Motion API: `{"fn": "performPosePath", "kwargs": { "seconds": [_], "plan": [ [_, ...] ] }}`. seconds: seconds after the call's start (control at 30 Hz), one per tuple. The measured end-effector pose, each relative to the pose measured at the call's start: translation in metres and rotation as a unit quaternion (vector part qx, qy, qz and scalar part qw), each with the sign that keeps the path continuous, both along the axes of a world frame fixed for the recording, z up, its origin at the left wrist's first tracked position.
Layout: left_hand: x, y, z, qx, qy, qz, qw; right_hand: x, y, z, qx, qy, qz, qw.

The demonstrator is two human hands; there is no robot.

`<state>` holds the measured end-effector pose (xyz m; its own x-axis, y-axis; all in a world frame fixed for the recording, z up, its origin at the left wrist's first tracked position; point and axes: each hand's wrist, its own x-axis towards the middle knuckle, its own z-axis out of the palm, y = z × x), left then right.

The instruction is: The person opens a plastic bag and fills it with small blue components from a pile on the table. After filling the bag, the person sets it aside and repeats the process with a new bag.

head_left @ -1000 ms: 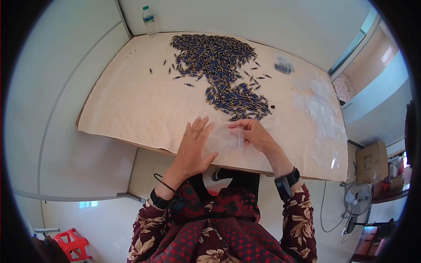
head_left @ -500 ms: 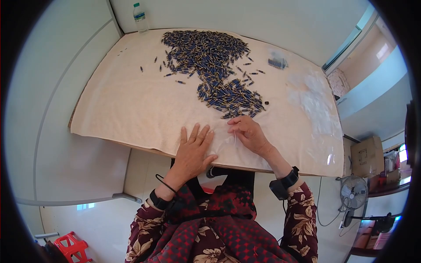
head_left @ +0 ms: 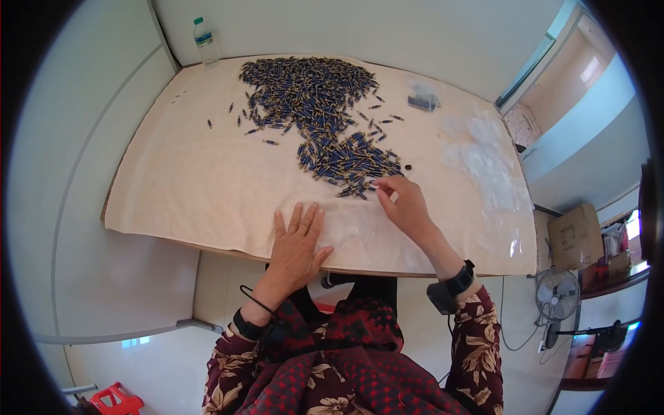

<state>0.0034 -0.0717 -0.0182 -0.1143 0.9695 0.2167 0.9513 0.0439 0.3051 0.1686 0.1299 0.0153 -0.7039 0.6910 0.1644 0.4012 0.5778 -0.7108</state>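
Blue-and-gold cylinders [head_left: 334,156] sit left of and beyond our right hand [head_left: 403,202], which is the nearer one.

Nearest us: left hand [head_left: 295,243] lies palm down by the worktop's near edge, fingers slightly apart, gripping nothing. Just right of it, thin clear plastic film [head_left: 356,236] is spread on the cloth [head_left: 183,187]; smooth, wrinkled, hard to outline. The cloth itself is cream, soft-looking, with slight creases.

Right thumb and index are drawn close together at the heap's near tip, next to the outermost cylinders. Can't tell if one is pinched. Those cylinders point every which way, no common axis. The heap as a whole runs from that tip away and leftward, narrow at our end, wide near the far edge. Each is slim, blue-bodied, gold-coloured at the ends.

A small black piece [head_left: 408,167] sits just past the right hand. Crumpled, shiny clear bags [head_left: 487,162] line the right edge. Farther: a filled clear bag [head_left: 423,103] toward the far right corner, a clear bottle [head_left: 205,43] at the far left corner.
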Motion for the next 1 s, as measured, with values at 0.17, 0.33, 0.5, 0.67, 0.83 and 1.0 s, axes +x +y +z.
{"fn": "performPosePath", "kwargs": {
  "seconds": [0.17, 0.33, 0.5, 0.67, 0.83, 1.0],
  "plan": [
    [0.002, 0.003, 0.003, 0.038, -0.029, 0.005, 0.999, -0.023, 0.007, -0.024, 0.234, -0.079, -0.016, 0.969],
    [-0.001, 0.004, 0.004, 0.094, -0.084, -0.006, 0.992, -0.033, 0.006, -0.017, 0.160, -0.082, 0.017, 0.983],
    [-0.006, 0.014, 0.003, 0.154, -0.150, -0.016, 0.976, -0.033, 0.004, -0.012, 0.169, -0.119, 0.048, 0.977],
    [-0.004, 0.020, 0.012, 0.153, -0.175, 0.012, 0.972, -0.028, 0.012, -0.022, 0.185, -0.068, 0.046, 0.979],
    [-0.008, 0.029, 0.006, 0.205, -0.185, 0.009, 0.961, -0.026, 0.013, -0.015, -0.006, 0.087, 0.019, 0.996],
    [-0.004, 0.041, 0.009, 0.183, -0.367, 0.034, 0.911, -0.028, -0.002, 0.005, -0.264, 0.138, 0.023, 0.954]
  ]
}}
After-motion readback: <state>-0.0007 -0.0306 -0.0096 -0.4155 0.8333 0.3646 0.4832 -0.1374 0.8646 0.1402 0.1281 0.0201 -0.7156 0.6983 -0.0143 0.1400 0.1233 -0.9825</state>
